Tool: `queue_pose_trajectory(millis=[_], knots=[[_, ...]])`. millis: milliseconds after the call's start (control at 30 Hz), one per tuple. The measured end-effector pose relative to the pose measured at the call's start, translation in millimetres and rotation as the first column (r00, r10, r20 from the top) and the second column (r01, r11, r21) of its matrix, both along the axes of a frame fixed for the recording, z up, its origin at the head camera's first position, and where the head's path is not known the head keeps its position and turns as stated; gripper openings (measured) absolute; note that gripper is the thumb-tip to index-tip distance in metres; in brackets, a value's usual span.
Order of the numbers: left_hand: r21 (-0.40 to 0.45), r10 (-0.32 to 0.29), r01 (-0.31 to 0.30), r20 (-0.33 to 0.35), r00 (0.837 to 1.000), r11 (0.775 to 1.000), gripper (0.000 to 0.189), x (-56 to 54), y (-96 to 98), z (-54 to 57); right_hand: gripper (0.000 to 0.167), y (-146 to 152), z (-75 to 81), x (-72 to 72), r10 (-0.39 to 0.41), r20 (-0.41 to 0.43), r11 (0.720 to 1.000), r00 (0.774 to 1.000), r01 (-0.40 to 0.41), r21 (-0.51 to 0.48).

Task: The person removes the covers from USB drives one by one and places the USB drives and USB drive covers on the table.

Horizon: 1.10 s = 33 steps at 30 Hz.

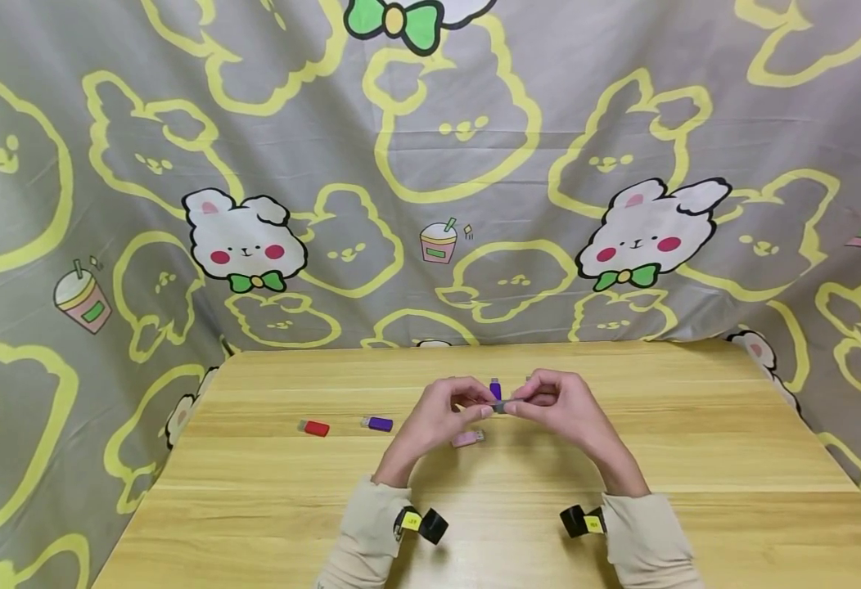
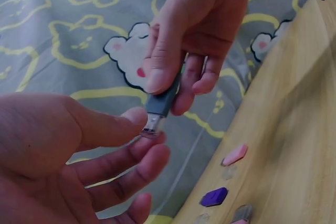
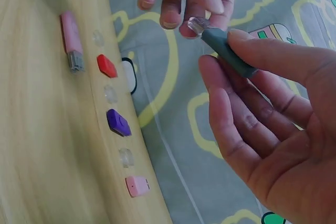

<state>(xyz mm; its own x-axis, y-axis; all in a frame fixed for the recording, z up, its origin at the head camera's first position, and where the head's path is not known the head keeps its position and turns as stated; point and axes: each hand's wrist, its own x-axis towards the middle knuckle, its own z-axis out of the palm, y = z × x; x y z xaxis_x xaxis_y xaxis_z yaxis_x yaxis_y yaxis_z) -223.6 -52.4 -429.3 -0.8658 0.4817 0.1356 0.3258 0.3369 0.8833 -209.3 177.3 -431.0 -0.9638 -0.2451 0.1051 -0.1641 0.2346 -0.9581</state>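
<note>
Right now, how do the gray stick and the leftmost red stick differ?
Color: gray stick is dark, red stick bright. Pose: gray stick is held off the table; red stick lies on it. Contact: left hand and right hand pinch gray stick; neither touches red stick. Shared: both show a lighter connector end.

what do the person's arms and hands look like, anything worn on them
Both sleeves are plain beige. At each cuff sits a stubby black camera with a yellow label; its dark print is too small to read. The left hand and right hand wear no gloves.
</note>
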Motion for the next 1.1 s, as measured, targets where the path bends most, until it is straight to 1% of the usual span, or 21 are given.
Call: queue_pose_trajectory(millis=[133,233,367,533,600,867,1100], knots=[[0.000,0.040,-0.040,0.010,0.999,0.999,0.004,0.1,2.1,-0.9,0.020,-4,-1.9,-0.4,0.000,-0.029,0.999,1.000,0.001,0.052],[0.006,0.051,-0.051,-0.001,0.999,0.999,0.004,-0.4,2.2,-1.0,0.017,-7,-3.1,-0.9,0.013,-0.062,0.994,0.998,-0.006,0.111],[0.007,0.055,-0.055,-0.013,0.998,0.998,0.004,-0.8,2.1,-1.6,0.010,-10,-4.1,-1.2,0.060,-0.114,0.982,0.992,-0.038,0.187],[-0.018,0.071,-0.071,0.008,0.997,0.997,0.006,0.8,2.1,-1.2,0.005,-12,-4.5,-1.0,0.112,-0.146,0.966,0.983,-0.073,0.248],[-0.020,0.077,-0.076,0.016,0.997,0.997,0.006,1.4,1.9,-0.8,0.005,-13,-4.4,-0.7,0.122,-0.148,0.963,0.981,-0.080,0.258],[-0.003,0.078,-0.078,0.015,0.997,0.997,0.007,1.5,-0.1,-1.4,0.005,-13,-5.9,-0.2,0.133,-0.145,0.960,0.980,-0.091,0.265],[-0.023,0.087,-0.087,0.010,0.996,0.996,0.005,1.3,-2.1,-1.1,0.004,-15,-6.3,0.2,0.140,-0.141,0.959,0.980,-0.098,0.266]])
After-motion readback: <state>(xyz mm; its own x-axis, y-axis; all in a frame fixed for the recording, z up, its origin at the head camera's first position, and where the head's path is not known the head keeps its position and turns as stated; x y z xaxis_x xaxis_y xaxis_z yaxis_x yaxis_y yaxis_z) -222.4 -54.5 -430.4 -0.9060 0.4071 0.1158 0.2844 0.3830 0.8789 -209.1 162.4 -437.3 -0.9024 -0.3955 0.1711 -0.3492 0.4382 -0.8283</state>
